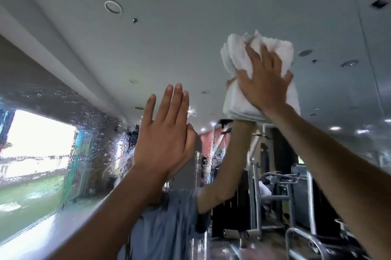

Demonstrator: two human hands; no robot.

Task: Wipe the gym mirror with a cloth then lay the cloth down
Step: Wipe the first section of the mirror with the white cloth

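Note:
The gym mirror point(190, 33) fills the view, wet with droplets and streaks on its lower left. My right hand point(264, 84) presses a folded white cloth point(273, 46) flat against the glass high on the right, fingers spread over it. My left hand point(165, 132) is raised in front of the mirror at the centre, palm toward the glass, fingers straight and together, holding nothing. Whether it touches the glass I cannot tell. The reflection of a raised arm and a grey-blue shirt shows behind my hands.
Reflected in the mirror are grey metal gym machines point(275, 192) at the lower right, a bright window point(38, 145) at the left and ceiling lights point(113, 7) above.

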